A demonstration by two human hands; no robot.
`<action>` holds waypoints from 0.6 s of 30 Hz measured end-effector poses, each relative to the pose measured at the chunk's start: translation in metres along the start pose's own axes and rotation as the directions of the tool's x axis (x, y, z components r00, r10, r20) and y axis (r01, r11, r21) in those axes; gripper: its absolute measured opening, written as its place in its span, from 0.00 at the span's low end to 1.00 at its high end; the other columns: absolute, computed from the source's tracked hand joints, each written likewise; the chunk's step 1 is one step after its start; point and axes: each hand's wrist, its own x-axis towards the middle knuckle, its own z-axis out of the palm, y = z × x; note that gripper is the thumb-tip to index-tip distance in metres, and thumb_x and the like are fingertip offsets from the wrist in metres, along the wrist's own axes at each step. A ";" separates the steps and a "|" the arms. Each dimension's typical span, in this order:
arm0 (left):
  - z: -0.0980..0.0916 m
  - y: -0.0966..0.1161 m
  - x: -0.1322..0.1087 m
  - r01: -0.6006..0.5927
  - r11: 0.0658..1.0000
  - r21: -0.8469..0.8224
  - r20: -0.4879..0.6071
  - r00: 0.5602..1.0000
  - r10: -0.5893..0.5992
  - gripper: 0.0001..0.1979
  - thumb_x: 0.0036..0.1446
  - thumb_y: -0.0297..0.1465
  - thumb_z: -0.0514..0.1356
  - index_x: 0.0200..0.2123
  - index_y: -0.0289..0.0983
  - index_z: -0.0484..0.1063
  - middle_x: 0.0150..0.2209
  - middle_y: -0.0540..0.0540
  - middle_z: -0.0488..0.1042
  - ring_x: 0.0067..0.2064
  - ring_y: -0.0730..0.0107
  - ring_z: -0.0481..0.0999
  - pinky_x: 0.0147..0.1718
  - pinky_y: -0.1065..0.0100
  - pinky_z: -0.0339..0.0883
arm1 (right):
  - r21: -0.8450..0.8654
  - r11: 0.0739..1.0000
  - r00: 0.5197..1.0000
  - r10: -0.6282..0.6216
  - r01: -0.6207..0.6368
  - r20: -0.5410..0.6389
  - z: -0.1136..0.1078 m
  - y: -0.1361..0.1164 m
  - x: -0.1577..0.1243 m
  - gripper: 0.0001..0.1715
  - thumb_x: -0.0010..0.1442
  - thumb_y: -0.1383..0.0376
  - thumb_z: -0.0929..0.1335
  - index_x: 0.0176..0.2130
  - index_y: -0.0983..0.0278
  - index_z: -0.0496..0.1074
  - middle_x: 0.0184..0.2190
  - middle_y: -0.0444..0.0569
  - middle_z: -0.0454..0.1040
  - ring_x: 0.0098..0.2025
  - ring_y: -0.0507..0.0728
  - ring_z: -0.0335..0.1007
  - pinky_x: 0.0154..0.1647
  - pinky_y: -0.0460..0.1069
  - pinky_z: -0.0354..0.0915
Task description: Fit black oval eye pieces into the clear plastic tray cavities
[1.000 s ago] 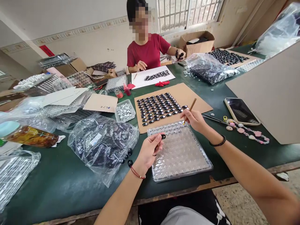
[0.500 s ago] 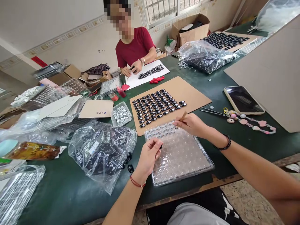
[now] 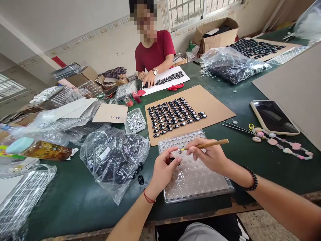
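My left hand (image 3: pixel 164 169) is closed on a small black oval piece (image 3: pixel 173 160), pinched between thumb and fingers. My right hand (image 3: pixel 209 155) grips a thin wooden stick (image 3: pixel 214 143), its yellowish end pointing at the black piece. A tiny shiny stone (image 3: pixel 179 151) appears at the stick's tip, right beside the left fingertips. Beneath both hands lies a clear plastic tray (image 3: pixel 200 185) with round wells; silvery stones fill some wells along its far side. Beyond it, a brown cardboard sheet (image 3: pixel 213 110) carries rows of black ovals (image 3: pixel 173 115), each with a silvery stone.
Left of the tray are a plastic bag of black pieces (image 3: pixel 112 157), loose black pieces (image 3: pixel 140 180) and a tub of stones (image 3: pixel 142 130). A phone (image 3: pixel 274 117), tweezers (image 3: pixel 235 127) and a bead strap (image 3: pixel 294 145) lie right. Across the table, a person (image 3: pixel 155 53) handles black pieces.
My right hand has brought the stick from the tray's stones to the black piece in my left hand, with a stone at its tip. The view has shifted slightly left.
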 end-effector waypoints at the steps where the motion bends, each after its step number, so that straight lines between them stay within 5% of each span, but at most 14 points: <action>1: 0.000 -0.001 0.000 -0.001 1.000 -0.015 0.025 1.000 0.002 0.19 0.48 0.37 0.62 0.43 0.35 0.72 0.19 0.55 0.60 0.20 0.79 0.59 0.19 0.75 0.54 | 0.018 1.000 1.000 0.001 -0.001 -0.006 0.001 -0.001 -0.001 0.09 0.60 0.65 0.62 0.31 0.65 0.69 0.24 0.44 0.71 0.17 0.45 0.64 0.18 0.41 0.60; 8: 0.001 -0.009 -0.001 -0.066 0.998 -0.013 0.045 0.997 0.066 0.18 0.46 0.37 0.63 0.41 0.35 0.74 0.21 0.52 0.64 0.20 0.79 0.59 0.19 0.75 0.55 | 0.108 0.993 0.996 0.050 -0.041 -0.078 0.008 -0.002 -0.002 0.12 0.59 0.63 0.63 0.27 0.66 0.68 0.20 0.45 0.70 0.17 0.47 0.65 0.17 0.42 0.61; 18: -0.003 -0.004 -0.002 -0.021 0.999 -0.037 0.009 1.000 0.022 0.15 0.49 0.39 0.61 0.37 0.35 0.75 0.19 0.52 0.66 0.20 0.79 0.60 0.18 0.75 0.54 | 0.049 0.997 0.996 -0.064 0.061 0.056 0.009 -0.003 -0.004 0.09 0.61 0.64 0.61 0.34 0.65 0.68 0.21 0.43 0.69 0.19 0.47 0.65 0.22 0.43 0.62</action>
